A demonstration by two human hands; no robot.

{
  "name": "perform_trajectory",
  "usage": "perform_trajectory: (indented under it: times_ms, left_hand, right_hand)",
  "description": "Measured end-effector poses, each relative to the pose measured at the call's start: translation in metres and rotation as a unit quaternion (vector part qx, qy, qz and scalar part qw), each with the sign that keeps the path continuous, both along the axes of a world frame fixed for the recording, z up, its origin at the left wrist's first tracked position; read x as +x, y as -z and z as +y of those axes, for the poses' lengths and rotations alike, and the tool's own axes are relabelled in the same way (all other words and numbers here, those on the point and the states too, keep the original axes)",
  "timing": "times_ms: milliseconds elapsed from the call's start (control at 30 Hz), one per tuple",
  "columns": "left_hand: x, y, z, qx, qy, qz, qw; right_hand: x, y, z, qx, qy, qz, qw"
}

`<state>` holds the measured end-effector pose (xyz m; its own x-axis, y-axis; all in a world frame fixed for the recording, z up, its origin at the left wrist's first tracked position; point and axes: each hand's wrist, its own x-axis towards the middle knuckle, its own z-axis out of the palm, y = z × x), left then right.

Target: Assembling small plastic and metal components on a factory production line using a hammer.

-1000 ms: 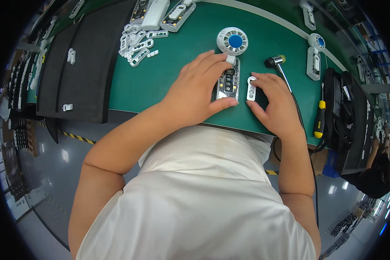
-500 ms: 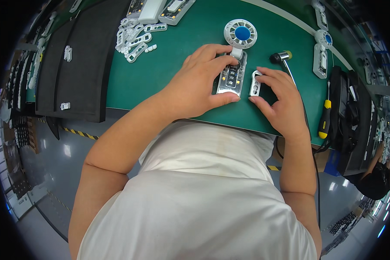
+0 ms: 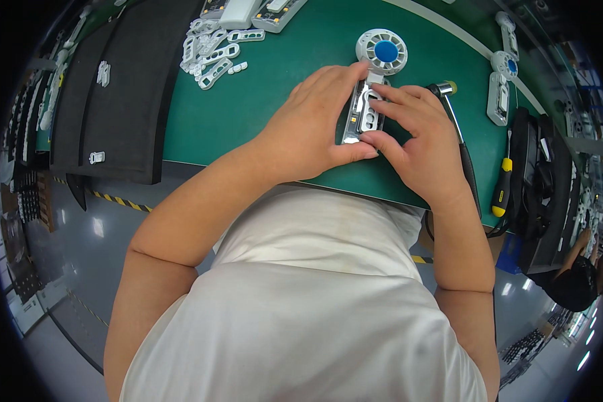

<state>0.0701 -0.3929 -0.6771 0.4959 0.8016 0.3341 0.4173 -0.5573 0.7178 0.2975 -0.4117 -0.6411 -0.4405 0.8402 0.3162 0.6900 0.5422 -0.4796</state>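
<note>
A white handheld fan with a round slotted head and blue centre lies on the green bench mat. My left hand grips its clear-edged handle from the left, fingers near the neck and thumb at the lower end. Between the fingers and thumb of my right hand is a narrow white cover plate with cut-out holes. The plate lies over the handle's face; whether it is seated there, I cannot tell. Fingers partly hide the handle's upper part.
Loose white plates are heaped at the back left, near more fan bodies. A black padded board stands left. Rightward are a small hammer, a yellow-black screwdriver and another fan. A person is at far right.
My right hand has carried the white cover plate leftward from beside the fan onto its handle. The left hand still holds the fan, which appears slightly shifted right and more tilted.
</note>
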Motion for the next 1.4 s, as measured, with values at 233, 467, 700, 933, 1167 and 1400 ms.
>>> perform_trajectory:
  times_ms: [233, 467, 700, 933, 1167, 1400]
  left_hand:
    - [-0.002, 0.003, 0.000, 0.031, 0.001, 0.013, 0.999]
    - [-0.001, 0.000, 0.000, 0.071, -0.020, 0.002, 0.997]
    - [-0.011, -0.025, -0.019, -0.244, 0.035, -0.252, 0.936]
    - [0.004, -0.046, -0.025, -0.524, 0.163, -0.421, 0.722]
    - [0.006, -0.051, -0.032, -0.397, 0.076, -0.296, 0.865]
    - [-0.014, -0.044, -0.028, -0.499, 0.088, -0.356, 0.785]
  right_hand:
    - [-0.006, -0.011, -0.001, 0.031, 0.004, -0.083, 0.996]
    - [0.000, -0.007, 0.006, 0.045, -0.020, -0.047, 0.998]
    - [0.001, -0.007, -0.006, 0.149, -0.057, 0.147, 0.976]
    - [-0.030, 0.017, -0.020, 0.001, -0.042, 0.470, 0.882]
    - [0.001, 0.014, -0.014, 0.081, -0.086, 0.216, 0.969]
    - [0.002, 0.026, -0.015, 0.076, -0.067, 0.249, 0.963]
